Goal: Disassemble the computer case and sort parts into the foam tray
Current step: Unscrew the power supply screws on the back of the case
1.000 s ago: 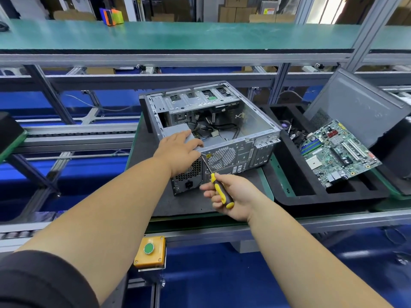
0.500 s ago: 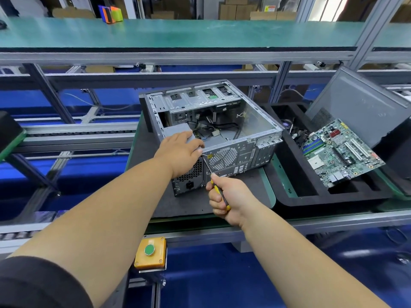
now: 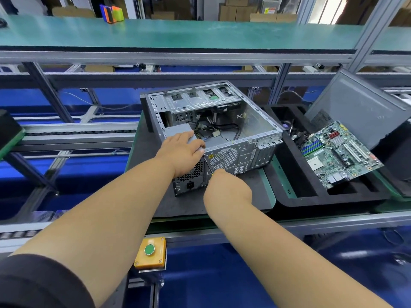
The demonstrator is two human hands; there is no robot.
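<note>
The left hand (image 3: pixel 181 152) lies spread on the stiff, probably heavy power supply (image 3: pixel 180 131) while the right hand (image 3: pixel 224 187) grips a mostly hidden screwdriver (image 3: pixel 208 165); once unscrewed, it looks best lifted by its sides.

I see a yellow button box (image 3: pixel 150 252) with a green button bolted under the bench's (image 3: pixel 333 221) front edge. A long green shelf (image 3: pixel 178 34) runs overhead, an orange and green block (image 3: pixel 111 13) on it, cardboard boxes (image 3: pixel 235 11) behind.
</note>
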